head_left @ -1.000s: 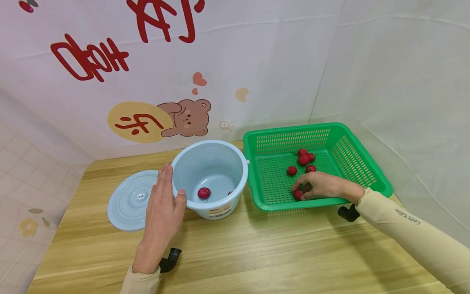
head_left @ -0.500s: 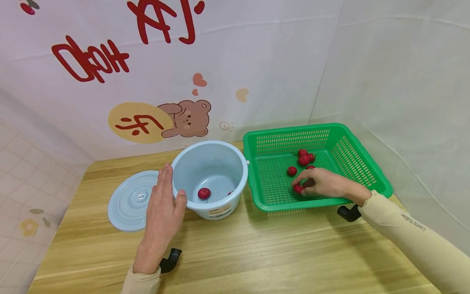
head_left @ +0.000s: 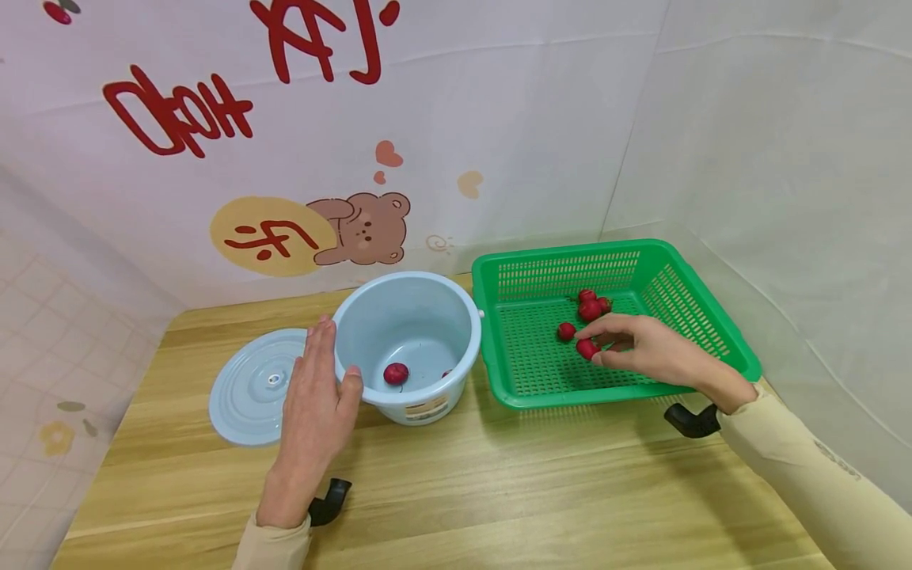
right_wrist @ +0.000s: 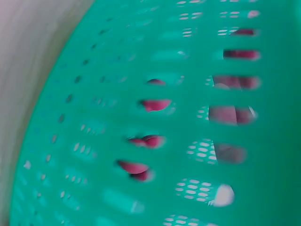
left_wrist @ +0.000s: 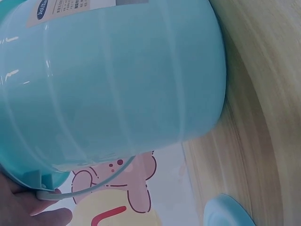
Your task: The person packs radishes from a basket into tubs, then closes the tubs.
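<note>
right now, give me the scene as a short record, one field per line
left hand: fingers straight, against the bucket's side
right hand: pinches a red fruit
bucket: upright, uncovered; one red fruit plain inside, another partly hidden
basket: green, right of the bucket; at least four more fruits inside
lid: on the table, left of the bucket

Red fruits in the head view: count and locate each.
7: a red fruit in the right hand; in the green basket, three together and one apart; in the blue bucket, one in full view and one mostly hidden. More may hide behind the hand.
</note>
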{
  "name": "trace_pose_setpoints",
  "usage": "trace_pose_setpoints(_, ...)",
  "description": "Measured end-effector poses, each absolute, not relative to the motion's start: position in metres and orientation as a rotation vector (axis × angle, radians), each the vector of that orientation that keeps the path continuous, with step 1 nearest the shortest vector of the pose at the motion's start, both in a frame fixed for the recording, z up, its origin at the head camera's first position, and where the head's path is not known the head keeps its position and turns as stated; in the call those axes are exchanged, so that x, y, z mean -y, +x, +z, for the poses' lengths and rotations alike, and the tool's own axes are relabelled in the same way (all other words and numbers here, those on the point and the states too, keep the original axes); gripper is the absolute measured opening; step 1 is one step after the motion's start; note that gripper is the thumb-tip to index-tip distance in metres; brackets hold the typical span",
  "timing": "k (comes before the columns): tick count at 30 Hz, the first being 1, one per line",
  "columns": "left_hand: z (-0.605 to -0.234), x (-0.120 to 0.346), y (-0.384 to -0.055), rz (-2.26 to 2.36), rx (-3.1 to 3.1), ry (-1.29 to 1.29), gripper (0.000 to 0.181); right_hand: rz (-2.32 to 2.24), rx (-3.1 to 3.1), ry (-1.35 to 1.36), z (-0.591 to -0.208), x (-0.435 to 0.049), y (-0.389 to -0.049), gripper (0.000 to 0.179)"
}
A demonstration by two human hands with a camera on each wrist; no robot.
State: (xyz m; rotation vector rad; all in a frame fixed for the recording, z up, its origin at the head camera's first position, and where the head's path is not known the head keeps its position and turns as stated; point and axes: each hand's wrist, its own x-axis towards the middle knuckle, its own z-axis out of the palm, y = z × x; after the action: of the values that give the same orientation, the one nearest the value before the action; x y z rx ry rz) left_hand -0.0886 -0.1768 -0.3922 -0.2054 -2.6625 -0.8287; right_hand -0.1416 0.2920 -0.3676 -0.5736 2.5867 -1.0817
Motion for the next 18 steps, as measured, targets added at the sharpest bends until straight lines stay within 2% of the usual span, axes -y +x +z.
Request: trace_pose_setpoints(18,-0.388,0.179,-0.089,-0.816,2.674,-0.197,0.066,-1.295,-2.706,-0.788,-0.338,-0.268,-0.119,0.038)
